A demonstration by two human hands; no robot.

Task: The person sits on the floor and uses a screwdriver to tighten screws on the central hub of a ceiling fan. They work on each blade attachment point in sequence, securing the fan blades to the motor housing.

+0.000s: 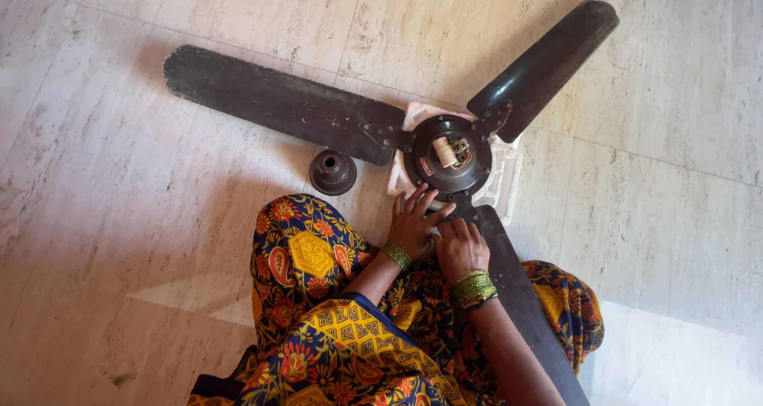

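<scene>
A dark ceiling fan lies flat on the floor, its round motor hub (449,153) resting on a white piece of packing (502,179). Three dusty blades spread out: one to the left (278,102), one to the upper right (548,64), one toward me (524,303) across my lap. My left hand (413,223) rests with fingers spread on the base of the near blade, fingertips touching the hub's edge. Right beside it, my right hand (461,247) presses on the same blade with fingers curled. Neither hand visibly holds a tool.
A small dark bell-shaped fan cup (332,172) stands on the marble floor (119,215) left of the hub. My knees, in patterned blue, orange and yellow cloth (318,295), sit against the fan. A sunlit patch falls at the lower right.
</scene>
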